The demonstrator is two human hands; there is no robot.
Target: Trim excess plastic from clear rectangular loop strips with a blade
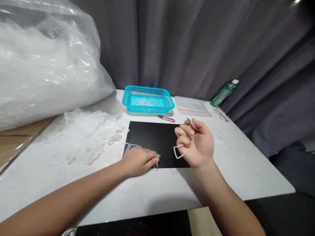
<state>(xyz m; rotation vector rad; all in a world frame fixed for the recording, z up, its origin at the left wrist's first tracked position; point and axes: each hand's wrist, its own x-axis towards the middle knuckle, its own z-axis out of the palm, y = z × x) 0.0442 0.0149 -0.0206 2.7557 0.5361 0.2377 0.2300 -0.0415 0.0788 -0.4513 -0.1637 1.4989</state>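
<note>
One left hand (139, 160) pinches thin translucent plastic strips (157, 157). To its right, the right hand (198, 141) grips a small pointed dark tool (188, 120) and a white rectangular plastic loop (175, 152).

I look through one head-worn camera, above the near side of the white table (118, 203), facing forward and down. The blue basket (150, 109) sits farther off, near mid-view; the left hand (140, 160) and right hand (198, 144) are closer to my lens than it, the grey curtain (172, 42) behind it.
</note>
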